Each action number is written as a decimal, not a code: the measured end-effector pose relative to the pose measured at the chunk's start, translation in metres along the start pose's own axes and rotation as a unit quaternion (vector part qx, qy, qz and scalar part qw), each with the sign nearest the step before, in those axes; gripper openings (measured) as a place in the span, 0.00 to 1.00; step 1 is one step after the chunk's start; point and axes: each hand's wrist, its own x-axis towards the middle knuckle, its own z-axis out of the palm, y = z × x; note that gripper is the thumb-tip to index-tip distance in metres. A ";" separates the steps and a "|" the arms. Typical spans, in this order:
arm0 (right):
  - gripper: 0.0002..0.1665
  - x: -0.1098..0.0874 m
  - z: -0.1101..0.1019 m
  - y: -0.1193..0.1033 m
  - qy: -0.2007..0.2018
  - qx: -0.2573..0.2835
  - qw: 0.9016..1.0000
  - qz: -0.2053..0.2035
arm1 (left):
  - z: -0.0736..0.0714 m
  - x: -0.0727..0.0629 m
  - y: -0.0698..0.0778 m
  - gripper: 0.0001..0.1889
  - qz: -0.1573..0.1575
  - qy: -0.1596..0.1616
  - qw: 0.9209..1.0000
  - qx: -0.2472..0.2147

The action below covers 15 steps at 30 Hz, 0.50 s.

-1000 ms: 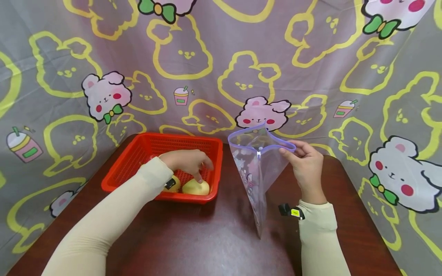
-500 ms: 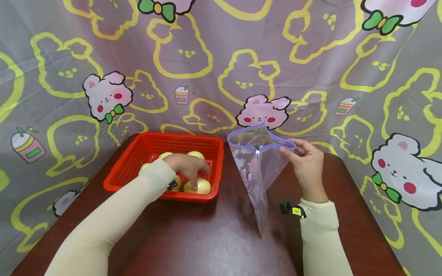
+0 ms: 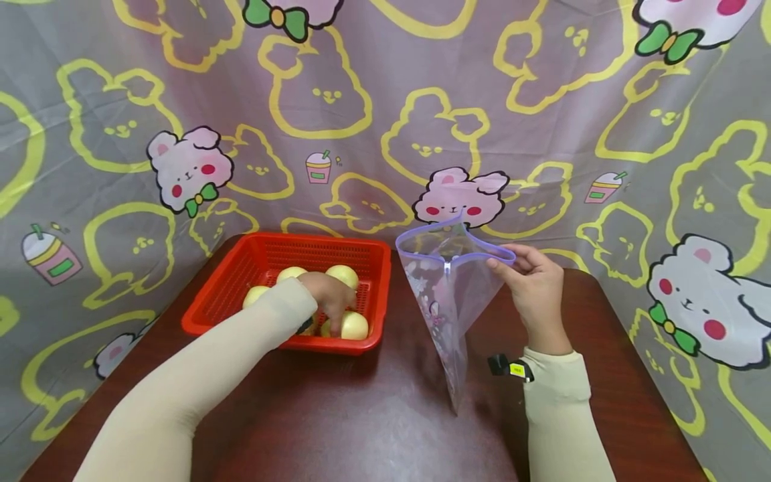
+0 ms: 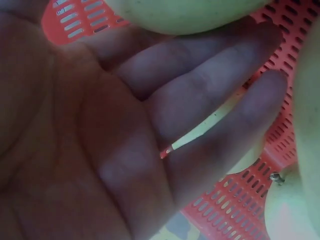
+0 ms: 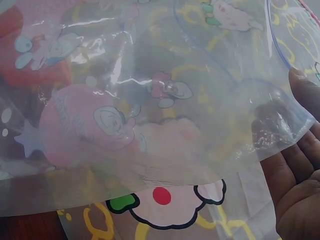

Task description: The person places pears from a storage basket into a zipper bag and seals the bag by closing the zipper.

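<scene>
My left hand (image 3: pixel 332 294) reaches down into a red plastic basket (image 3: pixel 207 288). In the head view its fingers come down at the side of a pale yellow pear (image 3: pixel 357 326) near the front right corner. The left wrist view shows the fingers (image 4: pixel 200 100) stretched out, one pear (image 4: pixel 190 12) along their upper side and another pear (image 4: pixel 307 115) past the fingertips. My right hand (image 3: pixel 536 288) pinches the purple rim of a clear zip bag (image 3: pixel 435 294) with cartoon prints. The bag hangs with its mouth spread and its pointed lower end down.
Several more pears, such as one at the back (image 3: pixel 342 276) and one at the left (image 3: pixel 255 295), lie in the basket. The dark wooden table (image 3: pixel 361 415) carries the basket. A patterned cloth (image 3: pixel 361 80) stands behind and at both sides.
My left hand has moved lower among the pears, its fingers going from over the front right pear to its left side. The right hand and the bag have stayed almost still.
</scene>
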 end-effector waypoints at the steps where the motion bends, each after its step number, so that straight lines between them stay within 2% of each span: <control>1: 0.18 0.000 0.000 0.000 0.000 0.002 1.000 0.000 | 0.000 0.001 0.000 0.36 0.002 0.002 1.000 0.011; 8: 0.17 0.000 -0.001 0.002 -0.005 0.015 1.000 -0.001 | 0.001 0.001 0.000 0.20 -0.007 0.019 0.999 0.039; 12: 0.17 -0.001 -0.002 0.002 -0.007 0.002 1.000 -0.005 | 0.001 -0.002 -0.001 0.19 -0.017 0.034 0.999 0.033; 15: 0.17 0.000 -0.003 0.001 -0.011 -0.003 1.000 -0.004 | 0.001 -0.003 -0.002 0.21 -0.022 0.038 0.999 0.001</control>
